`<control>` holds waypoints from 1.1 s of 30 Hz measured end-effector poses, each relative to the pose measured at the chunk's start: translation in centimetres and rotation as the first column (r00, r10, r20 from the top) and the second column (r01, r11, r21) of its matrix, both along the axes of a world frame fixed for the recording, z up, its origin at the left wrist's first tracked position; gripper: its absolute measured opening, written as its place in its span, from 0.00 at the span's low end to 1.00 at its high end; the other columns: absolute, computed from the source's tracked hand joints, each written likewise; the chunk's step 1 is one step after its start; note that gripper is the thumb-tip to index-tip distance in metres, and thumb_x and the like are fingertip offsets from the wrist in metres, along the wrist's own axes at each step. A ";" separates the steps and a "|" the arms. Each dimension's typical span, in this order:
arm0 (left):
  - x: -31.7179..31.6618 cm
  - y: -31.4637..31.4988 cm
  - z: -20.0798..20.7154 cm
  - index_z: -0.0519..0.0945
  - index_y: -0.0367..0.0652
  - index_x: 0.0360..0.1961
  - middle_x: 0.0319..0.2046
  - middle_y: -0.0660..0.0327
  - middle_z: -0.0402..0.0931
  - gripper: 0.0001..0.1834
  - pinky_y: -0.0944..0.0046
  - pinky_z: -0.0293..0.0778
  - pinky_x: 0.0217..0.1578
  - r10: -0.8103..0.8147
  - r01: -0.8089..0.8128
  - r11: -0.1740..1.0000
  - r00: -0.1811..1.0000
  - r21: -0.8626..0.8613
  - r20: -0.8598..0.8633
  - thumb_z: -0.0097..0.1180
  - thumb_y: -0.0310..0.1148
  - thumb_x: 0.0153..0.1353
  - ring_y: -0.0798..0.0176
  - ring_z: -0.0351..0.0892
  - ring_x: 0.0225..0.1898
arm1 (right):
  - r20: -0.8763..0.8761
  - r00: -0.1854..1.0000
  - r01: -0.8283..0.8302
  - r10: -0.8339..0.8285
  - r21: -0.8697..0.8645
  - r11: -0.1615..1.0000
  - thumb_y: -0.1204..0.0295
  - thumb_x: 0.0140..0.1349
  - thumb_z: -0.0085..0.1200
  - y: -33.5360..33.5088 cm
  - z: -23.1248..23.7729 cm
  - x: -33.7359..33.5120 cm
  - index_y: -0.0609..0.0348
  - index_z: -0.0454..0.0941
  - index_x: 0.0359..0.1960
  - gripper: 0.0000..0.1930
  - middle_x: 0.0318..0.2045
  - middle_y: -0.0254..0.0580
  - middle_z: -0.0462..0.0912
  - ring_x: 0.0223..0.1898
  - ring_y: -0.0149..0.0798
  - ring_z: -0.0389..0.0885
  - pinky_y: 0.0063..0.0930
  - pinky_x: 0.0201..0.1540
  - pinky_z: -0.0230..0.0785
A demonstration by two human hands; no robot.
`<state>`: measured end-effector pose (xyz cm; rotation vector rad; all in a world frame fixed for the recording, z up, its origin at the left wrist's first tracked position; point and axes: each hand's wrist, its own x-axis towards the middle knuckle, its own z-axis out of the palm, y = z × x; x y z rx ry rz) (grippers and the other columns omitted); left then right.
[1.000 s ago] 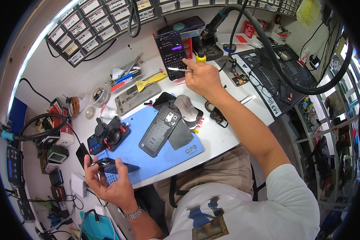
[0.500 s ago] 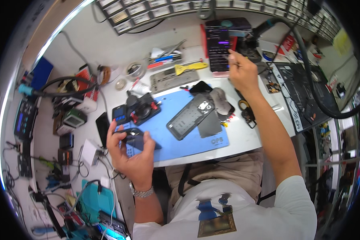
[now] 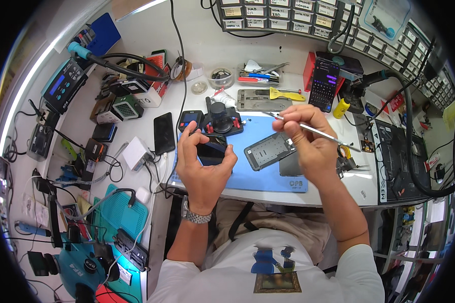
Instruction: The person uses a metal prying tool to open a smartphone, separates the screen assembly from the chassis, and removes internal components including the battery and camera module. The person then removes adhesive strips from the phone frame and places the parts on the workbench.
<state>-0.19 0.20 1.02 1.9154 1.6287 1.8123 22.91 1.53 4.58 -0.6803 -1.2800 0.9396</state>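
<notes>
A small dark rectangular phone [image 3: 212, 152] sits in the left hand [image 3: 203, 166], fingers curled around its edges, held just above the near-left part of the blue rubber work mat [image 3: 268, 177]. The right hand [image 3: 311, 144] pinches a pair of thin metal tweezers [image 3: 308, 129], tips pointing left over the mat; whether anything sits between the tips is too small to tell. Below the tweezers an opened grey phone back housing [image 3: 269, 150] lies tilted on the mat. Behind the held phone stands a black clamp fixture with red knobs [image 3: 222, 121]. Further left, a black slab phone [image 3: 164, 133] lies face down on the white bench [image 3: 151, 108].
</notes>
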 end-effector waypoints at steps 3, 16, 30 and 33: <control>-0.1 -0.2 0.1 0.79 0.39 0.49 0.45 0.52 0.80 0.27 0.40 0.77 0.62 -0.005 0.005 1.000 1.000 -0.012 -0.002 0.80 0.27 0.49 0.36 0.80 0.69 | 0.065 0.997 0.027 -0.048 0.283 0.959 0.85 0.74 0.62 -1.0 -1.5 -3.3 0.63 0.82 0.49 0.07 0.47 0.48 0.89 0.49 0.39 0.91 0.31 0.53 0.84; -0.3 -0.2 0.4 0.79 0.39 0.49 0.45 0.53 0.81 0.27 0.41 0.79 0.62 -0.084 0.084 0.996 0.996 0.022 -0.008 0.81 0.26 0.50 0.36 0.82 0.67 | 0.092 0.991 0.050 -0.097 0.412 0.910 0.90 0.71 0.62 0.1 -6.1 -8.0 0.60 0.79 0.49 0.12 0.47 0.52 0.91 0.51 0.42 0.92 0.33 0.53 0.86; -1.8 0.0 0.5 0.80 0.39 0.49 0.60 0.48 0.82 0.28 0.61 0.79 0.45 -0.132 0.132 0.991 0.990 -0.008 -0.057 0.84 0.25 0.50 0.57 0.85 0.56 | -0.280 0.954 -0.116 0.106 -0.021 0.993 0.87 0.71 0.64 0.7 -6.0 -8.0 0.64 0.79 0.45 0.08 0.45 0.54 0.91 0.50 0.42 0.92 0.37 0.58 0.86; -2.3 0.1 0.2 0.79 0.39 0.49 0.68 0.44 0.80 0.29 0.69 0.83 0.42 -0.158 0.159 0.987 0.985 0.012 -0.071 0.85 0.24 0.50 0.64 0.87 0.53 | -0.273 0.952 -0.168 0.143 -0.073 0.983 0.83 0.73 0.66 1.2 -5.8 -7.8 0.63 0.77 0.44 0.08 0.45 0.56 0.92 0.48 0.44 0.94 0.37 0.56 0.87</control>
